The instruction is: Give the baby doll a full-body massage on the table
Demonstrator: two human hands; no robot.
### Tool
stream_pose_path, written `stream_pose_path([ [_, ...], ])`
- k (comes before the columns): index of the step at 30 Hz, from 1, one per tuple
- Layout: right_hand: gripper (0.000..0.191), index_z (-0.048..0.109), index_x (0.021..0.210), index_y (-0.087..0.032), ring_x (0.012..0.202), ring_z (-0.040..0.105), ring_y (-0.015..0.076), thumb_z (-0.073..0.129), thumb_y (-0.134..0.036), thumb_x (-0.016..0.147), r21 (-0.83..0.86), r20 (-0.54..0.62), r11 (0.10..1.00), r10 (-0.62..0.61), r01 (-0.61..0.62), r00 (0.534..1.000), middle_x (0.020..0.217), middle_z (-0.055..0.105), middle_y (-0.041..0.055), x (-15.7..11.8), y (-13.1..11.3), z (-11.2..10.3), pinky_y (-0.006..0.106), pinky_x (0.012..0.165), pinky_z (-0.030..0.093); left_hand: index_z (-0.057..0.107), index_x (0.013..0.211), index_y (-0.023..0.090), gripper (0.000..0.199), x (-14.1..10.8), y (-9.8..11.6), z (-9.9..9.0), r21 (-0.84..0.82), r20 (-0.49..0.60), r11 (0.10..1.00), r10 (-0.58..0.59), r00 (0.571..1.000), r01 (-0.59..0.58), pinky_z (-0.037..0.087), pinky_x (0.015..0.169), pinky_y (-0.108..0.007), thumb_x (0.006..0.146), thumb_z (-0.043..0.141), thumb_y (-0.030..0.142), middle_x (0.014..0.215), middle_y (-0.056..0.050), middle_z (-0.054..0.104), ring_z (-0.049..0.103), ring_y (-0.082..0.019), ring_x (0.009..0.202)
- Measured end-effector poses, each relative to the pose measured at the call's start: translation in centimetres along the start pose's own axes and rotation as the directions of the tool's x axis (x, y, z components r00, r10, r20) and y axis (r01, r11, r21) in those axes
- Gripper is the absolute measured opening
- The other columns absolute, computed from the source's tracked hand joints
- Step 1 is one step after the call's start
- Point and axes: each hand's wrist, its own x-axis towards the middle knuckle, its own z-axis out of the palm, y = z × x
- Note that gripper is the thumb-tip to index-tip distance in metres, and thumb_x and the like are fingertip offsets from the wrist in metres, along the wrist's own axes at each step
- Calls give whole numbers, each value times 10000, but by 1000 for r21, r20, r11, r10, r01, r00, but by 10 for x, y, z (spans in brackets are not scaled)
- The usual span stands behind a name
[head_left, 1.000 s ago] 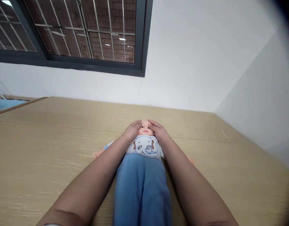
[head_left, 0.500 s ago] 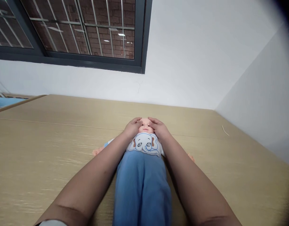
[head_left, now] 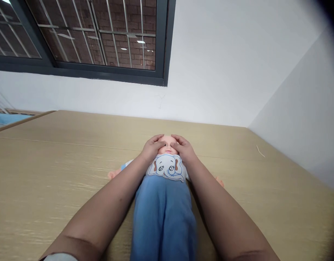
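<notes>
A baby doll (head_left: 166,170) lies on its back on a light wooden table (head_left: 47,174), head away from me. It wears blue trousers and a white shirt with a blue elephant print. My left hand (head_left: 152,148) rests on the left side of the doll's face, fingers curled over it. My right hand (head_left: 184,148) lies on the right side of the face in the same way. Only the nose and mouth show between my fingers. The doll's small hands stick out on either side of my forearms.
White walls meet in a corner at the far right of the table. A dark-framed barred window (head_left: 82,40) sits high on the back wall. A small pale scrap (head_left: 260,151) lies near the right wall. Something blue (head_left: 6,117) shows at the far left edge.
My fingers have crept a little closer together over the doll's face, covering its eyes. The view has shifted slightly; the doll has stayed put.
</notes>
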Motion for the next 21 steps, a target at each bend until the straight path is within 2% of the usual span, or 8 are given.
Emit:
stream_pose_path([
  [3, 524, 665, 1217, -223, 1157, 606, 255, 791, -367, 729, -92, 6, 994, -58, 59, 998, 1266, 653, 65, -1, -2, 0, 408, 1024, 472, 623, 1291, 145, 609, 2, 1, 0, 54, -7, 999, -1, 1000, 1, 505, 969, -373, 723, 783, 298, 1257, -128, 651, 624, -296, 1133],
  [7, 524, 676, 1203, -222, 1176, 597, 261, 804, -400, 727, -159, -36, 987, -42, 36, 998, 1280, 647, 72, 0, -2, 1, 414, 1043, 460, 622, 1300, 156, 587, 5, -1, 1, 102, -13, 995, -9, 1000, 10, 437, 1067, -383, 758, 808, 281, 1315, -129, 623, 568, -300, 1234],
  [10, 505, 688, 1181, -222, 1158, 604, 261, 806, -408, 727, -104, -53, 995, -11, 6, 999, 1253, 661, 71, 2, 1, 1, 418, 1038, 462, 610, 1321, 149, 564, 7, -4, 0, 80, -7, 996, -29, 1000, 30, 431, 1081, -381, 800, 781, 281, 1329, -136, 616, 572, -291, 1237],
  [14, 467, 684, 1181, -210, 1099, 634, 241, 751, -387, 755, 8, -55, 998, 58, -58, 997, 1204, 687, 72, 5, 6, 3, 398, 992, 499, 589, 1343, 142, 478, 10, -10, 0, -31, 17, 997, -76, 997, 77, 503, 1013, -371, 881, 639, 253, 1310, -139, 634, 629, -264, 1165],
  [21, 508, 643, 1243, -192, 969, 689, 233, 626, -244, 739, 119, -6, 976, 187, -185, 982, 1170, 702, 89, 4, 1, 3, 395, 876, 571, 595, 1311, 148, 462, 12, -15, -3, -119, 14, 989, -89, 996, 90, 543, 958, -376, 861, 607, 250, 1285, -146, 645, 654, -261, 1119],
])
